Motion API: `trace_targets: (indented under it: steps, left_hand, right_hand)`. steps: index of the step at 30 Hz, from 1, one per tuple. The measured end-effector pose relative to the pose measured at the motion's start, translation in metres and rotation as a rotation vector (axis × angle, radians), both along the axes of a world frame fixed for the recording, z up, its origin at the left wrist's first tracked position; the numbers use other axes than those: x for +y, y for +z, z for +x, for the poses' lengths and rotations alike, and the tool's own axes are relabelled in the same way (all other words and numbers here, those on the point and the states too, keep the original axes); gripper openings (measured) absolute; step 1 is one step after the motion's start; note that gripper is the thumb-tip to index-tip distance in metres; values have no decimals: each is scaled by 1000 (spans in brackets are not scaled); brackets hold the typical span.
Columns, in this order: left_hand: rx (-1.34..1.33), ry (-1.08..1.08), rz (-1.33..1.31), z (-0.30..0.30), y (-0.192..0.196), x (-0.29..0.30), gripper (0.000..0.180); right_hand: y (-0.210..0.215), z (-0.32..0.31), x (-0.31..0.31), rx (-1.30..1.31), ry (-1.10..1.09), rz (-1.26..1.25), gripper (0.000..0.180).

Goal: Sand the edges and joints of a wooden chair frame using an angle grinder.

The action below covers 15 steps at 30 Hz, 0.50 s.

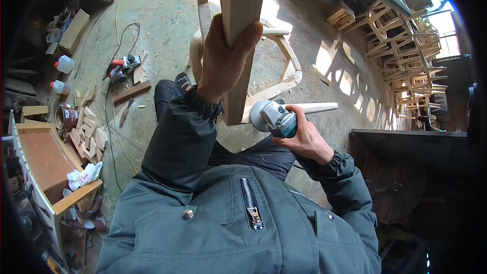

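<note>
My left hand [223, 61] is wrapped round a thick, squared leg of a pale wooden chair frame [244, 5], thumb on one side and fingers on the other. The frame stands between my knees, its curved top rail reaching off to the upper right. In my right hand [309, 139] is a small teal and grey angle grinder [281, 123]. Its round pale disc [260, 115] lies against or very close to the lower end of the wood, beside a tapered wooden piece [317, 107] pointing right. Whether the disc is spinning, I cannot tell.
Left on the floor lie a red-handled power tool [124, 66] with its cord, a chisel [126, 112], wood offcuts [87, 134] and a can [66, 116]. A wooden box-like piece [76, 198] stands nearer. Stacked chair frames [406, 66] and a dark table [406, 134] are right.
</note>
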<state>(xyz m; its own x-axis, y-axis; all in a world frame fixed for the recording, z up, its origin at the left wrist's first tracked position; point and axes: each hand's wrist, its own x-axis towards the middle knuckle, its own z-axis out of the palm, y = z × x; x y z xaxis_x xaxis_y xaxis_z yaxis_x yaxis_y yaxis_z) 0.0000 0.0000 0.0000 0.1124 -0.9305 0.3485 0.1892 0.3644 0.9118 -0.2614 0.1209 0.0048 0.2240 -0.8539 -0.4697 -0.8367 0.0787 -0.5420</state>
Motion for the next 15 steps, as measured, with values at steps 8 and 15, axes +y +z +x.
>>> trace_targets:
  steps: [8, 15]
  left_hand:
    - [26, -18, 45, 4, 2, 9, 41]
    - [41, 7, 0, 0, 0, 7, 41]
  right_hand:
    - [-4, -1, 4, -5, 5, -19, 96]
    - [-6, -2, 6, -16, -25, -123, 96]
